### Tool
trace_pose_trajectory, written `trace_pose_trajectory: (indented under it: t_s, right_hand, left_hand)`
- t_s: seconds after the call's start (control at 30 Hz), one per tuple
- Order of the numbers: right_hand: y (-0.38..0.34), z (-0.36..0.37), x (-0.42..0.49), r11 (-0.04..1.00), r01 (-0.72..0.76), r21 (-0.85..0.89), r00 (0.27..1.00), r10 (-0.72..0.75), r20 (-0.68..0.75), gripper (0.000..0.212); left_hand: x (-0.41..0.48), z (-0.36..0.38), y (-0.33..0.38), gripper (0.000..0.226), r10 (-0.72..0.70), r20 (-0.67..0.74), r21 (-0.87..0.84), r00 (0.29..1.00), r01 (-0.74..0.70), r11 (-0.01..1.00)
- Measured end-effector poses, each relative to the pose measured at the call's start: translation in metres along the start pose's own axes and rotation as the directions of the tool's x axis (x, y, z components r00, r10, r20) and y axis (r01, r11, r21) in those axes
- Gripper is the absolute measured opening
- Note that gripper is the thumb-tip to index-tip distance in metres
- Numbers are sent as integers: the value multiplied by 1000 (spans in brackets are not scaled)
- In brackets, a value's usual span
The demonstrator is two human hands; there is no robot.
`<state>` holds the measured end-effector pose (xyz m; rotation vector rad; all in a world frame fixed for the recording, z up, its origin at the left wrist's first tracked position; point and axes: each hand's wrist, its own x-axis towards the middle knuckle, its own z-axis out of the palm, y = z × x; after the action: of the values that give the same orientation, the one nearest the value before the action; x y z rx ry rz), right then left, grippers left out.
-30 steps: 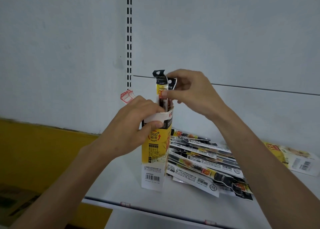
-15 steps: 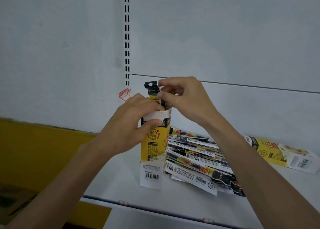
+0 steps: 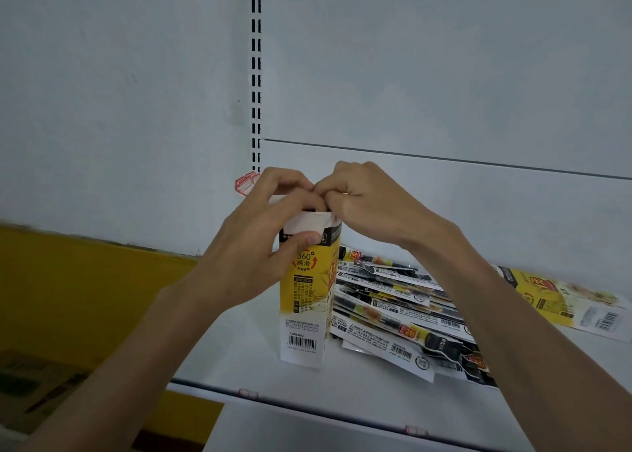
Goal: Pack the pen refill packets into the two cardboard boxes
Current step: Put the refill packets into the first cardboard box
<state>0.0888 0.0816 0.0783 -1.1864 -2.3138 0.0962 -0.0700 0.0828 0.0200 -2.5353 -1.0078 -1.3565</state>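
A tall yellow-and-white cardboard box (image 3: 304, 301) stands upright on the white shelf (image 3: 342, 386). My left hand (image 3: 263, 243) grips its upper part, thumb across the front. My right hand (image 3: 362, 202) sits at the box's open top with fingers curled down into the opening; whatever packet it pushes in is hidden. A heap of several pen refill packets (image 3: 400, 318) lies just right of the box. A second yellow box (image 3: 564, 301) lies flat at the far right.
The grey back panel carries a slotted upright (image 3: 255, 75) and a small red clip (image 3: 246, 183). A yellow surface (image 3: 78, 280) and a brown carton (image 3: 30, 383) lie lower left. The shelf's front edge (image 3: 307, 400) runs below the box.
My right hand has pushed the packet down from above the box into its opening; the packet's top no longer shows. The left hand kept its hold.
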Motion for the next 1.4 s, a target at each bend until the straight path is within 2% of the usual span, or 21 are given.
trace_pose_trajectory:
  t_s: [0.1, 0.27, 0.33, 0.37, 0.4, 0.43, 0.47, 0.5, 0.53, 0.57, 0.6, 0.73, 0.87, 0.93, 1.03, 1.1, 1.2, 1.27, 1.33, 1.37, 1.4]
  right_hand:
    - [9, 5, -4, 966, -45, 254, 992, 73, -101, 26]
    - [33, 9, -12, 820, 3, 572, 924, 217, -315, 15]
    - [50, 10, -18, 801, 24, 598, 861, 287, -419, 13]
    - [64, 10, -21, 847, -26, 530, 839, 307, -450, 14]
    - [80, 10, -25, 909, -136, 395, 850, 312, -425, 17]
    - [97, 10, -30, 938, -276, 209, 890, 332, -313, 22]
    - [112, 12, -36, 918, -395, 27, 909, 395, -129, 29]
    - [125, 16, -42, 873, -473, -122, 873, 483, 66, 37]
    - [134, 21, -48, 828, -513, -226, 803, 556, 216, 46]
    - [139, 27, -53, 799, -533, -279, 743, 600, 298, 51]
    - [142, 31, -56, 790, -542, -287, 725, 612, 316, 51]
    - [147, 35, -58, 841, -515, -167, 817, 541, 201, 31]
    - [146, 27, -55, 877, -480, 35, 866, 466, 184, 17]
    - [146, 25, -52, 877, -470, 104, 876, 448, 178, 21]
    - [147, 22, -47, 807, -510, 298, 860, 490, 142, 32]
    - [150, 20, -44, 816, -531, 228, 848, 512, 138, 36]
    - [154, 25, -44, 848, -528, -46, 821, 524, 228, 37]
    - [155, 29, -47, 828, -556, -76, 783, 553, 284, 35]
    - [152, 31, -50, 802, -590, -92, 741, 584, 333, 47]
    - [151, 32, -50, 801, -590, -95, 734, 582, 350, 52]
    - [151, 31, -50, 811, -578, -88, 742, 567, 357, 48]
  left_hand:
    - [5, 0, 2, 48, -119, 40, -23, 992, 120, 992]
    - [11, 2, 2, 40, -71, 120, 48, 990, 66, 997]
    - [11, 1, 1, 49, -96, 112, 67, 989, 89, 994]
    - [12, 1, 0, 52, -107, 99, 68, 989, 101, 993]
    - [12, 0, 0, 53, -113, 92, 63, 989, 108, 992]
    - [11, -1, 0, 53, -111, 90, 58, 990, 106, 993]
    - [11, -1, -1, 53, -106, 95, 58, 990, 100, 993]
    - [11, 0, -1, 52, -104, 103, 62, 989, 98, 993]
    - [12, 1, 0, 50, -113, 107, 67, 988, 106, 992]
    - [12, 2, 0, 47, -125, 106, 70, 987, 118, 991]
    - [13, 2, 1, 45, -135, 98, 69, 986, 129, 989]
    - [14, 4, 2, 55, -166, 74, 52, 983, 163, 985]
    - [11, 5, 0, 54, -171, 50, 24, 984, 169, 985]
    - [9, 4, -2, 54, -180, 45, 7, 983, 180, 984]
    - [6, 2, -2, 52, -177, 31, 1, 984, 177, 984]
    - [4, 2, -1, 51, -170, 18, 16, 985, 170, 985]
    - [1, 1, 0, 50, -168, 11, 43, 986, 168, 985]
    - [0, 1, 0, 51, -165, 13, 52, 986, 164, 985]
    - [1, 1, 0, 51, -163, 19, 48, 986, 162, 986]
    - [1, 1, -1, 51, -164, 23, 44, 986, 163, 986]
    - [2, 1, -1, 52, -169, 27, 40, 985, 168, 985]
